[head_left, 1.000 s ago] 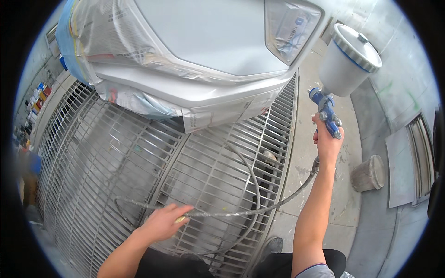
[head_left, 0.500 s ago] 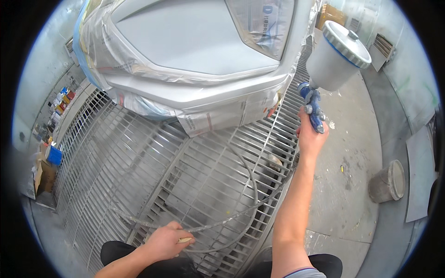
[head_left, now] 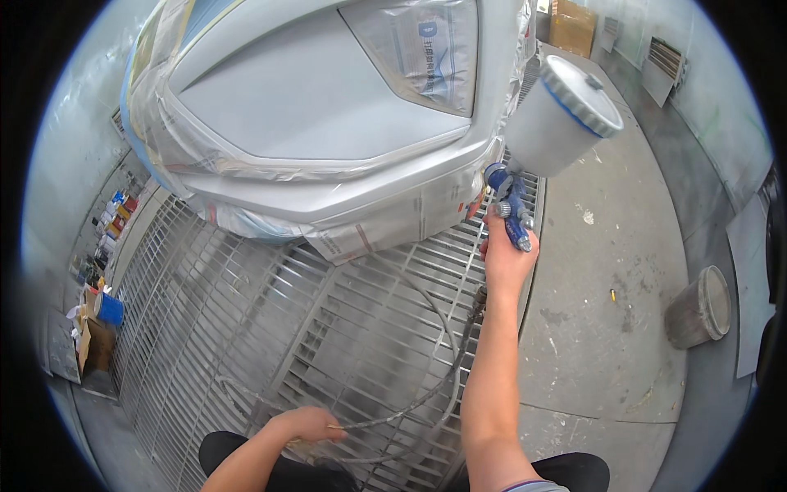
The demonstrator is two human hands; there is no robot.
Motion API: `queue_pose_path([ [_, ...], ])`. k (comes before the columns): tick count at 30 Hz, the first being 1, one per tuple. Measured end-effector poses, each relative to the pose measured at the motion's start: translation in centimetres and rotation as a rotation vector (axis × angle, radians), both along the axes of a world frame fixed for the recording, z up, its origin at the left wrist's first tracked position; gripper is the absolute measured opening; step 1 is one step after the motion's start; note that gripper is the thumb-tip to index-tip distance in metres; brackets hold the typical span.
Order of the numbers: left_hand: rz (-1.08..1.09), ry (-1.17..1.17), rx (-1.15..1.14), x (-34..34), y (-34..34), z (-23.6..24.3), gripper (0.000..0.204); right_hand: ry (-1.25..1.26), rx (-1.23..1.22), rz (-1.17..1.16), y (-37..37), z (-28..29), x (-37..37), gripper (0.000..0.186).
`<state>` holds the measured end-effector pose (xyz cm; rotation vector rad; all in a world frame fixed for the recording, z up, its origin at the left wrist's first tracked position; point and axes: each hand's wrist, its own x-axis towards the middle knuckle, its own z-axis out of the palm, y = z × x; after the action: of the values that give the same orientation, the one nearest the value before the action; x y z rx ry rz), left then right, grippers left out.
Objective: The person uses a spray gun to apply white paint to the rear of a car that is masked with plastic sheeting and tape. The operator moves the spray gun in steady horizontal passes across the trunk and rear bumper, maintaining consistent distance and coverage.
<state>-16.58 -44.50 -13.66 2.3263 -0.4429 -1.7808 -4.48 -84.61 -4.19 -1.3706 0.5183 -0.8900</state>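
Note:
My right hand (head_left: 506,261) grips the blue handle of a spray gun (head_left: 510,205) with a large white paint cup (head_left: 559,117) on top, its nozzle close to the right front corner of a silver car (head_left: 328,107). The car is wrapped in plastic film and masking paper, with its headlight covered. A grey air hose (head_left: 447,348) runs from under the gun down in a loop to my left hand (head_left: 305,424), which is closed around it low in the view, near my knees.
A metal floor grating (head_left: 246,328) lies under the car and my legs. Bare concrete lies to the right, with a grey bucket (head_left: 698,307) standing on it. Cans, boxes and a blue container (head_left: 106,308) line the left wall. Wall panels stand at the far right.
My right hand has carried the spray gun left and closer to the car's corner. My view has shifted, so the car front looms larger. The left hand keeps hold of the hose.

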Motion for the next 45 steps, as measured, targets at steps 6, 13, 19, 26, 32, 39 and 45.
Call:
queue_pose_path([
  [6, 0.001, 0.091, -0.048, 1.3, -0.4, -2.7, 0.05, -0.008, -0.035, 0.044, 0.8, 1.3, 0.1, 0.026],
  [13, 0.026, 0.098, -0.068, 1.5, -0.3, -3.9, 0.048, -0.008, -0.174, -0.063, 0.6, 0.7, 1.2, 0.014],
  [19, 0.046, 0.026, -0.085, 1.7, -0.3, -3.0, 0.048, 0.024, -0.256, -0.077, 0.6, 1.7, 1.3, 0.025],
  [26, -0.004, 0.091, -0.259, 0.6, -3.1, 0.2, 0.05, 0.152, -0.459, -0.043, 0.1, 5.0, 0.0, 0.03],
  [32, 0.007, 0.026, -0.425, 0.5, -3.5, 0.1, 0.05, 0.015, -0.635, -0.148, 1.4, 8.3, 0.7, 0.033],
  [39, 0.008, 0.093, -0.423, 1.0, -3.5, 0.5, 0.05, 0.29, -0.71, -0.131, 1.5, 10.0, 0.7, 0.031],
  [45, -0.103, 0.193, -0.406, 1.2, -3.5, 0.4, 0.052, 0.473, -0.649, -0.053, 1.7, 10.0, 0.5, 0.029],
])
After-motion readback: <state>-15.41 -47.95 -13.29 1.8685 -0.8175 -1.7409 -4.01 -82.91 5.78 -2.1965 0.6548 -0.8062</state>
